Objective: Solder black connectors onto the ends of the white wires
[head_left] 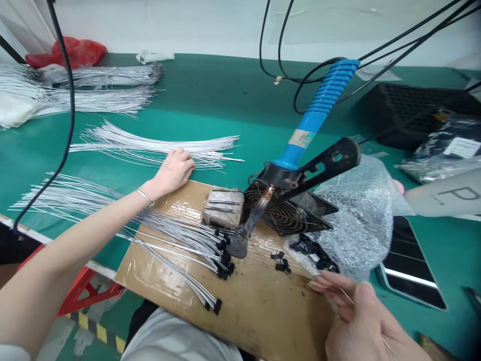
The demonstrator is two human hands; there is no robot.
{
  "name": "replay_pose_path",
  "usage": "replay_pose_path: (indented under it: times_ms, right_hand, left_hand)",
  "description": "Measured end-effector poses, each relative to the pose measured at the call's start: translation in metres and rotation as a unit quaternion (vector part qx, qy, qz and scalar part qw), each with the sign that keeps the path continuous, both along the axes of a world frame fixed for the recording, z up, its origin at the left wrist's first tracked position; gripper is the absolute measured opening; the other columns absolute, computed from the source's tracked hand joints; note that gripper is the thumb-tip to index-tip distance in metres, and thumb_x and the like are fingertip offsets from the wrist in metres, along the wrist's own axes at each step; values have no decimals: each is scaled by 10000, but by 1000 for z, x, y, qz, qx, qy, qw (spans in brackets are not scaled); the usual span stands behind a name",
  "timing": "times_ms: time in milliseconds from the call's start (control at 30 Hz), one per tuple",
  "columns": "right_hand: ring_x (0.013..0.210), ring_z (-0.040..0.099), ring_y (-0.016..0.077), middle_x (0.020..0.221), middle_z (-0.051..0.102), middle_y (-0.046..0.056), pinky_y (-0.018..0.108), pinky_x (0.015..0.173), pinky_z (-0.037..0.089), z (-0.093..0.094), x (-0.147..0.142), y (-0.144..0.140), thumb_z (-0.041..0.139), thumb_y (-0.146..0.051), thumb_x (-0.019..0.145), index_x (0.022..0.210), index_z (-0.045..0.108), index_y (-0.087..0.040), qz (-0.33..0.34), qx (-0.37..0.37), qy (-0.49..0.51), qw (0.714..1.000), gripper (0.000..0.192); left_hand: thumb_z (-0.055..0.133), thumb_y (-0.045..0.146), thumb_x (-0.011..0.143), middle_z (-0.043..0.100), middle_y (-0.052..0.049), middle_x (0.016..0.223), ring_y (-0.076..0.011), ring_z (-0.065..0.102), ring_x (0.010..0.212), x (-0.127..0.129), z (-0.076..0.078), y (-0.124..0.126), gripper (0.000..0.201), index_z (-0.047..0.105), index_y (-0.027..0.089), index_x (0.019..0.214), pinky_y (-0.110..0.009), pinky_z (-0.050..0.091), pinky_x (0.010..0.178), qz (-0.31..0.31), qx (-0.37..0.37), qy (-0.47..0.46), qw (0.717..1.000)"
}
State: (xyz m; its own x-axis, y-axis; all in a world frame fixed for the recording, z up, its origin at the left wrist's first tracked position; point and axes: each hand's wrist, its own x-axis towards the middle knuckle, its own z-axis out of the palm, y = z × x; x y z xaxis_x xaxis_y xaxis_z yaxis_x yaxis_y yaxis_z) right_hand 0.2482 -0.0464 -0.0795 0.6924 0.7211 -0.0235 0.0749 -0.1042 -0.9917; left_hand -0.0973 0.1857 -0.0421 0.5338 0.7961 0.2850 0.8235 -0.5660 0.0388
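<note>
My left hand [173, 171] reaches out across the green bench and rests, fingers curled, on a fan of thin silver wires [158, 146]. My right hand [358, 313] is low at the right and pinches one thin wire [347, 297] between thumb and fingers. It is next to a bubble-wrap bag [361, 220] holding small black connectors [313, 250]. A blue-handled soldering iron [319, 110] leans in its black stand [289, 210] on a brown cardboard sheet [263, 311]. Wires with black ends [221, 253] lie beside its tip.
More wire bundles [105, 75] lie at the back left by a red bag [75, 51]. Black cables [285, 55] hang overhead. A black crate [409, 110] and a phone [409, 260] are at the right. Another person's arm [447, 198] enters from the right edge.
</note>
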Motion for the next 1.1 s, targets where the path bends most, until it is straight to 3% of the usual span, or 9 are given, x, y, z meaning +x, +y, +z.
replay_pose_path:
  times_ms: [167, 300, 467, 567, 700, 833, 900, 1000, 1100]
  right_hand:
    - [685, 702, 251, 852, 755, 85, 427, 711, 569, -11, 7, -2, 666, -638, 909, 845, 766, -203, 21, -14, 8, 1000, 451]
    - [664, 704, 267, 852, 755, 108, 452, 696, 551, -3, 3, 0, 690, -672, 880, 814, 757, -194, 19, -15, 5, 1000, 487]
    - [604, 676, 245, 772, 749, 115, 445, 658, 559, 16, -13, 6, 825, -548, 795, 686, 763, -175, -64, 14, 24, 998, 394]
    - [632, 676, 231, 805, 753, 102, 434, 703, 559, 21, -17, 7, 830, -497, 795, 733, 785, -175, -68, 11, 34, 997, 331]
    - [630, 669, 234, 784, 742, 106, 433, 708, 529, 20, -15, 7, 683, -521, 868, 676, 739, -195, -77, 15, 36, 996, 382]
    - [609, 639, 219, 681, 708, 86, 399, 691, 507, 20, -19, 2, 504, -587, 933, 649, 711, -192, -85, 8, 42, 995, 529]
    - [606, 611, 193, 667, 693, 57, 352, 662, 490, 23, -29, -5, 609, -569, 908, 648, 706, -183, -51, 20, 26, 998, 476]
    - [610, 588, 183, 646, 656, 36, 312, 605, 448, 33, -54, -17, 711, -482, 900, 677, 733, -174, 80, 15, 1, 997, 381]
    - [610, 563, 158, 629, 604, 14, 279, 566, 401, 47, -81, -24, 662, -443, 958, 712, 761, -196, 225, -7, 30, 974, 362]
  left_hand:
    - [474, 22, 916, 678, -201, 965, -344, 573, 1013, 13, -7, -1, 245, 683, 120, 833, -476, 437, 878, -15, -15, 14, 1000]
    - [483, 12, 896, 680, -197, 944, -328, 607, 976, 13, -1, -1, 203, 645, 119, 838, -455, 452, 874, -1, -39, -16, 999]
    - [427, 60, 955, 705, -99, 818, -220, 652, 726, 2, 28, -10, 201, 607, 124, 1016, -337, 468, 691, 64, -73, -118, 988]
    - [499, 168, 983, 696, -23, 703, -163, 639, 629, -3, 50, -28, 124, 620, 154, 958, -277, 463, 634, 79, -101, -176, 976]
    - [608, 312, 964, 722, -34, 732, -152, 612, 654, -4, 74, -67, 210, 695, 163, 843, -265, 433, 602, 92, -121, -221, 963]
    - [659, 290, 912, 707, -28, 697, -122, 483, 565, -8, 93, -110, 184, 747, 163, 812, -274, 355, 540, 97, -185, -244, 947]
    - [680, 280, 889, 664, -9, 639, -109, 425, 532, -11, 99, -124, 171, 752, 168, 782, -264, 316, 502, 65, -306, -246, 918]
    - [709, 276, 876, 653, -10, 622, -102, 459, 528, -12, 99, -134, 172, 748, 163, 752, -241, 334, 489, -5, -532, -259, 806]
    - [741, 286, 865, 652, -17, 616, -101, 502, 539, -6, 84, -137, 174, 742, 146, 762, -224, 366, 507, -34, -626, -292, 722]
